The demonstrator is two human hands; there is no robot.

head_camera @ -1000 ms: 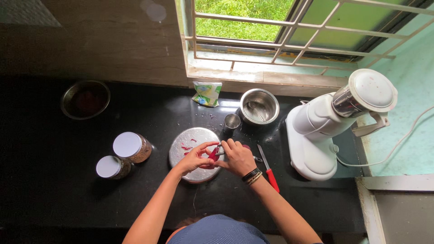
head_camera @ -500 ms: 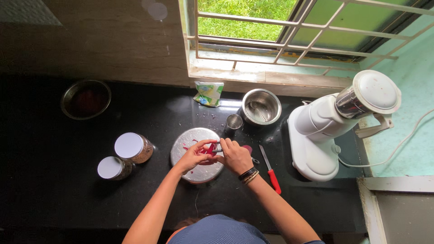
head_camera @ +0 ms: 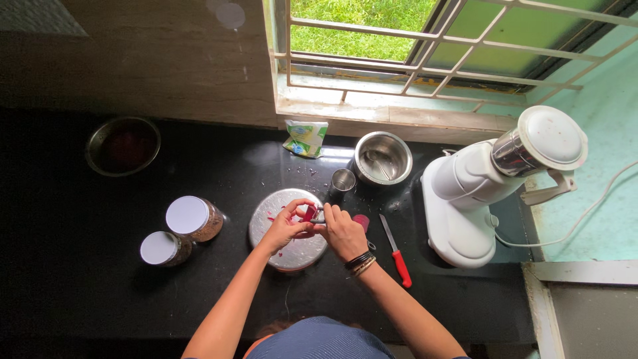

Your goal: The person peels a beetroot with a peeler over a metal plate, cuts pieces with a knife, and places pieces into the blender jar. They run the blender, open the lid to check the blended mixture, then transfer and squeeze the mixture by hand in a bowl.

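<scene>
My left hand (head_camera: 286,228) grips a small dark red vegetable (head_camera: 310,213) over a round steel plate (head_camera: 282,254) on the black counter. My right hand (head_camera: 343,233) holds a metal peeler (head_camera: 318,217) against that red piece. Thin red peelings (head_camera: 272,217) lie on the plate. Another dark red piece (head_camera: 361,220) lies on the counter just right of my right hand.
A red-handled knife (head_camera: 395,249) lies right of my hands, beside a white mixer grinder (head_camera: 478,193). A steel cup (head_camera: 342,180), steel pot (head_camera: 381,157) and green-white pouch (head_camera: 305,138) stand behind. Two white-lidded jars (head_camera: 189,216) and a steel bowl (head_camera: 123,145) are at left.
Both hands have shifted slightly up and left over the plate, with the peeler still working along the red vegetable. The other red piece beside my right hand shows more.
</scene>
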